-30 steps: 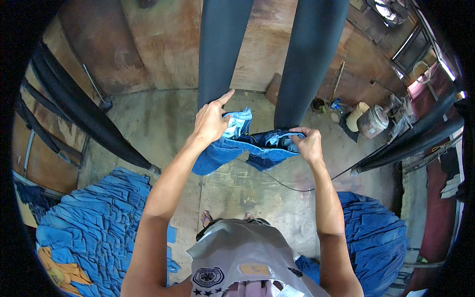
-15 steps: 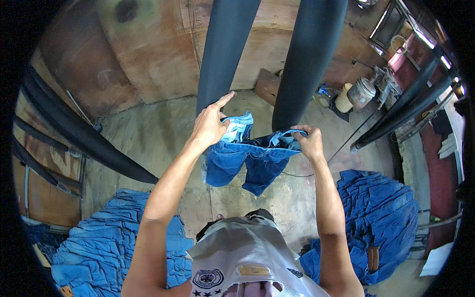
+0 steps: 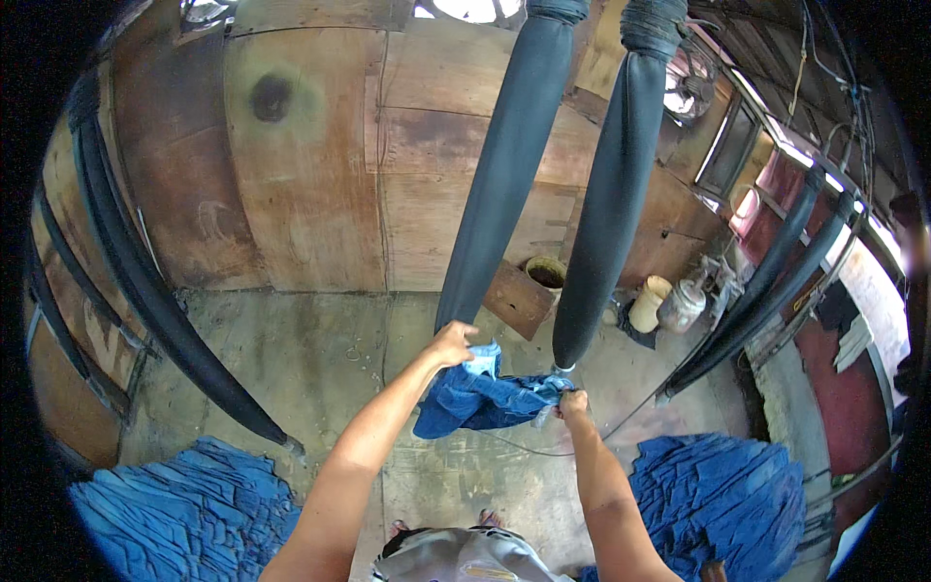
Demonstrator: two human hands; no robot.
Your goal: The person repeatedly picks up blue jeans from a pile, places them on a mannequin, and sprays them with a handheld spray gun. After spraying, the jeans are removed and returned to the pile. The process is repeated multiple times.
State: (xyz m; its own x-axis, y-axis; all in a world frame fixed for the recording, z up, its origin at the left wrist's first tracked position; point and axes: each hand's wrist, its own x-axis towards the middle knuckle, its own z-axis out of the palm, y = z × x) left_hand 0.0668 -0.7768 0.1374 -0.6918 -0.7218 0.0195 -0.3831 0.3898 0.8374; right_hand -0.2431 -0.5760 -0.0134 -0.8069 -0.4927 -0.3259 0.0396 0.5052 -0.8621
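Note:
A pair of dark blue jeans hangs bunched between my hands, close to the lower ends of two long black hanging tubes. My left hand is closed on the waist edge, where pale blue inner cloth shows, right against the bottom of the left tube. With its fingers curled round the other side of the waist, my right hand sits just below the tip of the right tube. Both forearms are stretched forward. The cloth hides the left tube's lower tip.
Heaped blue jeans lie at my left and right. More black tubes slant down at the far left and right. A spray-gun cup, a beige bucket and a wooden board stand by the wall. A thin hose crosses the floor.
My view has tipped up, showing more of the tubes and wall. The jeans have gone from hanging with both legs spread to bunched sideways, and my right hand has dropped below the right tube's tip.

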